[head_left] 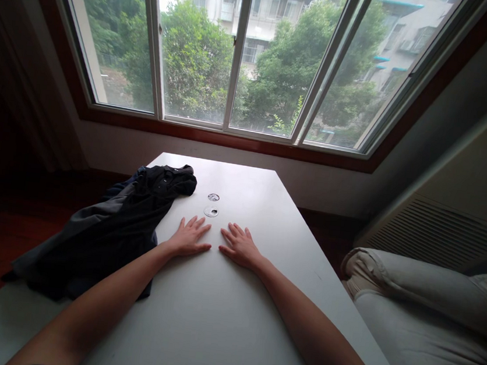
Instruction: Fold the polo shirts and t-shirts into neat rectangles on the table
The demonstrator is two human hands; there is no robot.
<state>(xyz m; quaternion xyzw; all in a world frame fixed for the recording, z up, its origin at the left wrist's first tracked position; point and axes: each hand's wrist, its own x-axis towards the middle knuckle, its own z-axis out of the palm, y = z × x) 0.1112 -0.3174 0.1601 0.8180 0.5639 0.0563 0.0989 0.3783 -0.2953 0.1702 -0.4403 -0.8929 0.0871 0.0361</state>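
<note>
Both hands lie palm down on a white table [228, 315]. My left hand [190, 237] has its fingers spread and holds nothing. Facing it across a small gap, my right hand [240, 245] also rests flat with fingers apart. Just beyond the fingertips are a round cable-hole cover [207, 212] set in the tabletop and a second round disc [213, 197] behind it. To the left of my left hand lies a pile of dark clothes [119, 233], black on top with grey and navy parts showing, hanging over the table's left edge.
A sliding window [236, 53] with a red-brown frame stands beyond the table's far end. On the right are a pale sofa [426, 309] and a slatted panel [431, 230]. Dark red wooden floor [61, 194] shows at the left, with a curtain [39, 77] above it.
</note>
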